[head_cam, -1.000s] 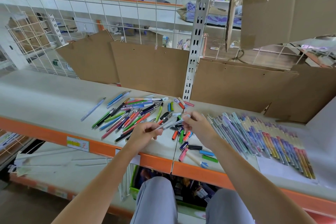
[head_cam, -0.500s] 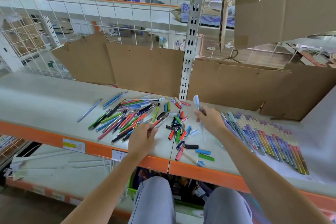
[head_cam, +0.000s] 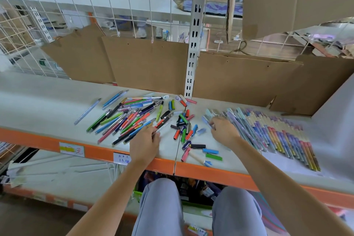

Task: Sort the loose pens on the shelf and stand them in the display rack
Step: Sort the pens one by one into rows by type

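Note:
Loose coloured pens (head_cam: 130,119) lie in a heap on the grey shelf (head_cam: 47,101). Right of the heap is a scatter of short caps and pen pieces (head_cam: 183,126). Further right, a sorted row of pastel pens (head_cam: 272,134) lies side by side. My left hand (head_cam: 145,143) rests at the heap's near edge and grips a clear pen (head_cam: 162,127). My right hand (head_cam: 224,129) is down at the left end of the sorted row, its fingers pinching a pale blue pen (head_cam: 206,119) against the shelf. No display rack is in view.
A single pale pen (head_cam: 87,111) lies apart to the left. Cardboard sheets (head_cam: 145,63) and a slotted metal upright (head_cam: 191,63) stand behind the pens. The orange shelf edge (head_cam: 210,174) runs in front, above my knees. A green bin (head_cam: 191,203) sits below.
My right hand has carried the pale blue pen from upright in the air down to the left end of the sorted row. My left hand stayed by the heap with its pen.

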